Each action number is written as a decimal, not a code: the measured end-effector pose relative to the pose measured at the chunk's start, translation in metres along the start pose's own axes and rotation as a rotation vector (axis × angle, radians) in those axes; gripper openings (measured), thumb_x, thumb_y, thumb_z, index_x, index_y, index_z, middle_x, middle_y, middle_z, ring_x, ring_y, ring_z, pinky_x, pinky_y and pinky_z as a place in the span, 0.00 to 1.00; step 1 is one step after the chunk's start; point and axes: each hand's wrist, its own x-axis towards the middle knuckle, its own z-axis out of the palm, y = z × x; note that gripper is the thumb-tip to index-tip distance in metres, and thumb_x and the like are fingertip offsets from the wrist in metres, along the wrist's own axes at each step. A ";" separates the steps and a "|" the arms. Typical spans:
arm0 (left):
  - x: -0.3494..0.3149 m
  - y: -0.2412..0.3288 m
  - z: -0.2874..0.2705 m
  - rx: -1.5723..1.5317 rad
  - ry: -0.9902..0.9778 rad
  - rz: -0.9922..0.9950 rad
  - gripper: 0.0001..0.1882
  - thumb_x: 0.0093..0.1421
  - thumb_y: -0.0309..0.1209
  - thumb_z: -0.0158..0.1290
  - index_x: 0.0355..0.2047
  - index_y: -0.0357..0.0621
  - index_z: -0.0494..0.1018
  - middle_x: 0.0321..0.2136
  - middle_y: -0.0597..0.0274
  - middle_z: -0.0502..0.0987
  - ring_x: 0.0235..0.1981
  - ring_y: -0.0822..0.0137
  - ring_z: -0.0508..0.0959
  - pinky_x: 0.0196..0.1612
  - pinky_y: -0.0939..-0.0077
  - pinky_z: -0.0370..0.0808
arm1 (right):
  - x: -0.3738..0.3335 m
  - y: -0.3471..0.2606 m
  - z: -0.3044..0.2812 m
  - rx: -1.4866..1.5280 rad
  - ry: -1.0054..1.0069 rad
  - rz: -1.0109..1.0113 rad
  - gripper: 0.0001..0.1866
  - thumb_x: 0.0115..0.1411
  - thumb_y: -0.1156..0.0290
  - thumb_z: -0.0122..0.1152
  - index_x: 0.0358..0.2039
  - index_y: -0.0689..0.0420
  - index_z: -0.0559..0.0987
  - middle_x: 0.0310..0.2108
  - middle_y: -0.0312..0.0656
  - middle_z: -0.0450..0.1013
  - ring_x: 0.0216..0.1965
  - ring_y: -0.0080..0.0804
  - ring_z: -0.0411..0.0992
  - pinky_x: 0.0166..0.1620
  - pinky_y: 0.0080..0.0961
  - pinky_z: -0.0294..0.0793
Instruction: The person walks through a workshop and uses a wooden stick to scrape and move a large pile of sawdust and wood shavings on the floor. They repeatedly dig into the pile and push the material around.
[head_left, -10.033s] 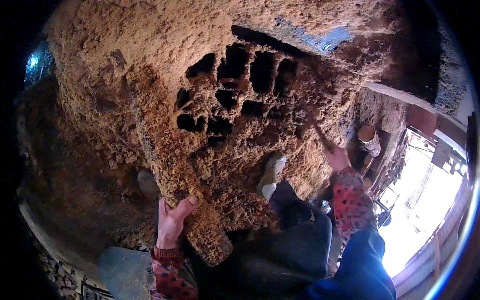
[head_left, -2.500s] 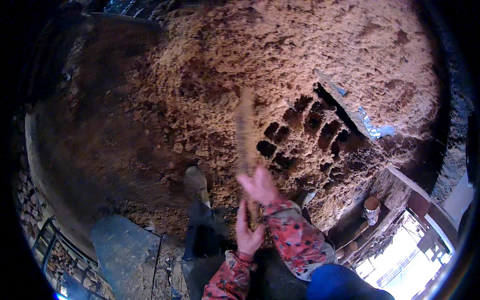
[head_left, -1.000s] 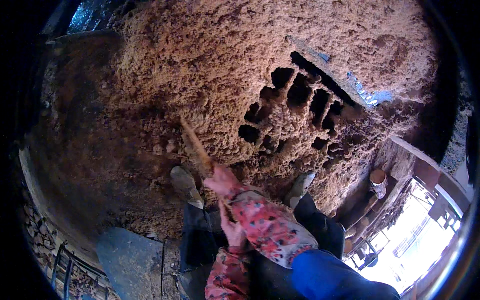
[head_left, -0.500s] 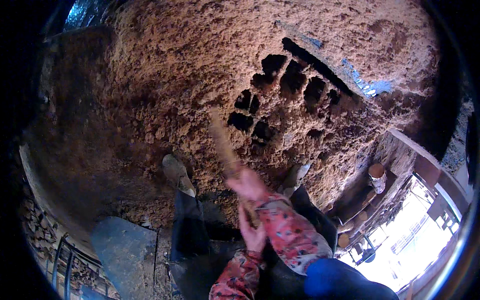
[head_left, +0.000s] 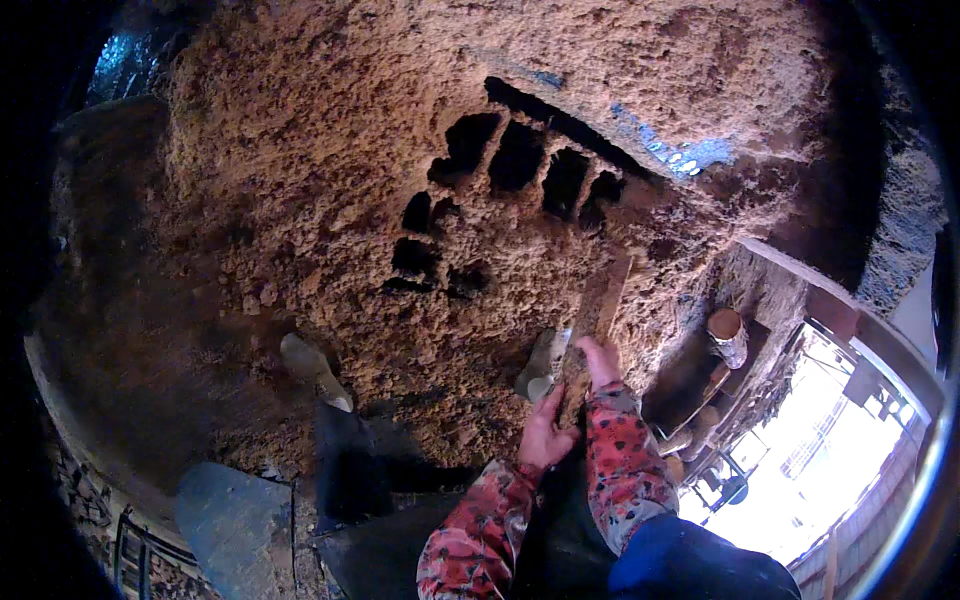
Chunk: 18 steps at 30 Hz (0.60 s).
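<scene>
2 bare hands share 1 board (head_left: 606, 290), brown and crusted, which slants up and slightly right over the brown mound (head_left: 320, 180), right of centre. The right hand (head_left: 602, 364) is closed on its right edge, thumb toward the upper face. The left hand (head_left: 542, 440) is closed round the lower end, just below and left of the right hand; part of its fingers is hidden. The 2 hands are near each other. 2 red sleeves (head_left: 478, 530) with dark spots cover the forearms.

2 shoes (head_left: 316, 370) stand well apart on the mound; the right shoe is just beside the board. In the mound is 1 long dark slot (head_left: 570, 125), with 4 large holes (head_left: 516, 157) in a row under it. Smaller holes lie below and left of these, at least 4, but they run together and cannot be counted surely. Near the slot is 1 strip of blue and white patches (head_left: 695, 155), too small to tell whether they carry marks.

To the right stands 1 log (head_left: 728, 335) with a pale cut end, beside 1 bright opening (head_left: 800, 450). At lower left lies 1 grey sheet (head_left: 238, 520).
</scene>
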 end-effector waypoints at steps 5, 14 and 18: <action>0.011 -0.024 0.005 -0.151 0.303 0.073 0.37 0.47 0.24 0.55 0.59 0.34 0.56 0.48 0.42 0.68 0.49 0.51 0.71 0.52 0.67 0.68 | 0.022 -0.018 0.055 -0.380 -0.255 -0.176 0.19 0.45 0.58 0.60 0.33 0.59 0.79 0.26 0.45 0.75 0.29 0.38 0.74 0.34 0.34 0.72; -0.051 0.000 -0.083 -0.438 0.487 -0.024 0.43 0.49 0.26 0.61 0.61 0.32 0.49 0.55 0.49 0.63 0.55 0.62 0.65 0.57 0.69 0.64 | -0.067 -0.037 0.169 -0.188 -0.468 -0.272 0.26 0.47 0.51 0.58 0.34 0.64 0.76 0.23 0.50 0.73 0.27 0.43 0.73 0.33 0.41 0.69; -0.049 -0.022 -0.105 -0.102 0.405 -0.109 0.50 0.44 0.37 0.65 0.60 0.29 0.49 0.54 0.40 0.63 0.56 0.55 0.66 0.56 0.68 0.64 | -0.086 -0.037 0.165 -0.294 -0.492 -0.220 0.25 0.47 0.50 0.59 0.30 0.64 0.77 0.18 0.47 0.70 0.23 0.36 0.71 0.28 0.38 0.67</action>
